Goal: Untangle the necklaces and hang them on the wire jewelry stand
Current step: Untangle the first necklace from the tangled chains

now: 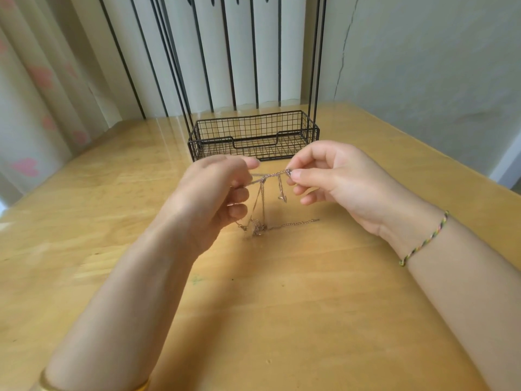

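Two bare hands work close together above the yellow wooden table (282, 320), and the thin, pale metal necklaces (263, 180) are strung between them. The left hand (217, 190) has its fingers curled round several strands. The right hand (335, 182) pinches a small bead-like lump, knot or clasp I cannot tell, between thumb and forefinger, with the other fingers loosely tucked under. Holding the chains lifted and taut looks meant to spread the twisted stretch between the hands so the crossings can be read. The slack drops to a small heap (255, 228) on the table, with one tail (296, 222) trailing off to the right. That heap seems the real obstacle, since it is knotted too and drags on whatever is pulled. The black wire jewelry stand (210, 140), with a mesh basket at its base, sits just beyond the hands. Its thin uprights run out of the top of the view, so the hanging bars are hidden. The basket holds no chain. A woven multicoloured cord bracelet (423, 241) on the right wrist and a gold bangle (141, 386) on the left forearm could each snag a loose strand. A pale curtain (31, 167) with pink hearts hangs at the left, and a cracked wall (423, 66) stands at the right.
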Tool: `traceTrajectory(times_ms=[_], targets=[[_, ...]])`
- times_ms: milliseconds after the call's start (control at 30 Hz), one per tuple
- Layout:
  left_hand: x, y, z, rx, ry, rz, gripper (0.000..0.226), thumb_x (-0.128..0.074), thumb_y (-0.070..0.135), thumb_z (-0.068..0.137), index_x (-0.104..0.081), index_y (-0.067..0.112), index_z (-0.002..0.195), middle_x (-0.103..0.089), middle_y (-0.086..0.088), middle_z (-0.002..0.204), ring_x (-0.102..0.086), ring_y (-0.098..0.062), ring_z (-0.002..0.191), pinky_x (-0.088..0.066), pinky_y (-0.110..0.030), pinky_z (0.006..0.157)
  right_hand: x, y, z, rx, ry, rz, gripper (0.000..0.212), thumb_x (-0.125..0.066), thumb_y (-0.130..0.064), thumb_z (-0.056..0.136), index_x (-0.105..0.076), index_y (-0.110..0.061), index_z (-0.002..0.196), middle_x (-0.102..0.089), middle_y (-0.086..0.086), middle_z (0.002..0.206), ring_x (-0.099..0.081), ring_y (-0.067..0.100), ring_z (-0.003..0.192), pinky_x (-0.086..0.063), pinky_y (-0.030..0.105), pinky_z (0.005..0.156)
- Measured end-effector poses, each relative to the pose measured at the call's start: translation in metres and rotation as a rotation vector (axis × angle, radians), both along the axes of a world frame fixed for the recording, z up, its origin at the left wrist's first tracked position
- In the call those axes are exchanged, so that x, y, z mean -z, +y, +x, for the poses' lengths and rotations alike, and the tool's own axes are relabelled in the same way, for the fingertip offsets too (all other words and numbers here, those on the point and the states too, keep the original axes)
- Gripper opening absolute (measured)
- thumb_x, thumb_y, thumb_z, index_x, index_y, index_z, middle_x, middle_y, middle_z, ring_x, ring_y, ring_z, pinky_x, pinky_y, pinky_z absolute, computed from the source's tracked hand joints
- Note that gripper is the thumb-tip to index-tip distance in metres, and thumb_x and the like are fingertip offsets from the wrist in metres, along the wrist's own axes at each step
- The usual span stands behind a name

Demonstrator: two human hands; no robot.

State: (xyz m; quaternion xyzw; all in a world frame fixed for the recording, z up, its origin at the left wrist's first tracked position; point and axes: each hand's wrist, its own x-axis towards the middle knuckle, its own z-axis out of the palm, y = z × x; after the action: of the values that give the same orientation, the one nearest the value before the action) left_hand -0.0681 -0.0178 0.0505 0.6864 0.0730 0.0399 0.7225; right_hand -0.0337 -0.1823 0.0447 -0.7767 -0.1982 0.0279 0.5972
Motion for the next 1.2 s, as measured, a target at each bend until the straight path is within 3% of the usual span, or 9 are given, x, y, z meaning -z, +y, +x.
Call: traceTrajectory(times_ms=[67, 133, 267, 400, 600, 867, 1033, 1200], targets=[[0.004, -0.003, 0.000, -0.043, -0.070, 0.287, 0.019, -0.051, 0.001, 0.089, -0.066, 0.011, 0.085, -0.042, 0.014, 0.043, -0.036, -0.005, 0.040, -0.034, -0.018, 0.040, 0.000, 0.000, -0.001, -0.019, -0.018, -0.016, 0.015, -0.056, 0.001, 0.089, -0.060, -0.012, 0.082, -0.062, 0.004, 0.075, -0.058, 0.009, 0.063, -0.053, 0.027, 0.063], [0.006, -0.004, 0.000, -0.054, -0.104, 0.356, 0.016, -0.056, 0.006, 0.090, -0.068, 0.011, 0.081, -0.042, 0.015, 0.040, -0.035, -0.004, 0.039, -0.035, -0.017, 0.041, 0.000, 0.000, -0.001, -0.023, -0.038, -0.036, 0.016, -0.055, 0.002, 0.089, -0.060, -0.012, 0.082, -0.062, 0.003, 0.072, -0.057, 0.009, 0.061, -0.053, 0.026, 0.061], [0.005, -0.001, 0.002, -0.082, -0.085, 0.258, 0.022, -0.049, 0.013, 0.095, -0.066, 0.009, 0.082, -0.034, 0.009, 0.044, -0.032, -0.009, 0.039, -0.026, -0.015, 0.037, 0.000, 0.001, -0.002, -0.032, -0.092, -0.088, 0.017, -0.056, 0.002, 0.088, -0.063, -0.013, 0.083, -0.061, 0.003, 0.071, -0.056, 0.010, 0.062, -0.052, 0.024, 0.060], [0.003, -0.004, 0.003, -0.055, -0.006, 0.107, 0.025, -0.042, 0.011, 0.091, -0.057, 0.011, 0.070, -0.025, 0.004, 0.048, -0.025, -0.012, 0.039, -0.018, -0.015, 0.037, 0.000, 0.004, -0.004, -0.088, -0.091, -0.091, 0.025, -0.055, 0.003, 0.088, -0.068, -0.018, 0.088, -0.060, 0.003, 0.070, -0.056, 0.011, 0.064, -0.052, 0.024, 0.061], [0.002, -0.004, 0.002, 0.030, 0.090, -0.102, 0.027, -0.041, 0.010, 0.088, -0.054, 0.013, 0.065, -0.020, 0.006, 0.047, -0.019, -0.009, 0.035, -0.012, -0.012, 0.036, -0.003, 0.006, -0.007, -0.087, -0.068, -0.038, 0.026, -0.054, 0.006, 0.082, -0.064, -0.017, 0.075, -0.057, 0.001, 0.062, -0.051, 0.011, 0.056, -0.049, 0.022, 0.055], [-0.001, -0.009, -0.002, 0.118, 0.065, 0.052, 0.028, -0.043, 0.013, 0.083, -0.068, 0.009, 0.072, -0.018, 0.004, 0.054, -0.018, -0.012, 0.042, -0.014, -0.017, 0.038, 0.001, 0.006, -0.003, -0.064, 0.083, 0.016, 0.026, -0.044, 0.002, 0.081, -0.058, -0.015, 0.066, -0.047, 0.000, 0.060, -0.044, 0.012, 0.053, -0.050, 0.032, 0.056], [0.000, -0.004, -0.001, 0.037, 0.069, -0.022, 0.041, -0.038, 0.033, 0.096, -0.063, 0.010, 0.072, -0.020, 0.006, 0.049, -0.021, -0.009, 0.036, -0.014, -0.015, 0.037, 0.001, 0.010, -0.005, -0.088, 0.073, -0.048, 0.024, -0.043, 0.001, 0.085, -0.055, -0.014, 0.070, -0.046, 0.001, 0.065, -0.045, 0.013, 0.057, -0.053, 0.032, 0.058], [-0.001, -0.003, 0.000, -0.018, 0.046, -0.107, 0.045, -0.032, 0.036, 0.101, -0.061, 0.011, 0.078, -0.036, 0.006, 0.046, -0.027, -0.008, 0.034, -0.015, -0.014, 0.035, 0.000, 0.010, -0.006, -0.095, 0.097, -0.053, 0.024, -0.041, 0.001, 0.086, -0.054, -0.013, 0.071, -0.047, 0.002, 0.066, -0.045, 0.013, 0.057, -0.051, 0.032, 0.057]])
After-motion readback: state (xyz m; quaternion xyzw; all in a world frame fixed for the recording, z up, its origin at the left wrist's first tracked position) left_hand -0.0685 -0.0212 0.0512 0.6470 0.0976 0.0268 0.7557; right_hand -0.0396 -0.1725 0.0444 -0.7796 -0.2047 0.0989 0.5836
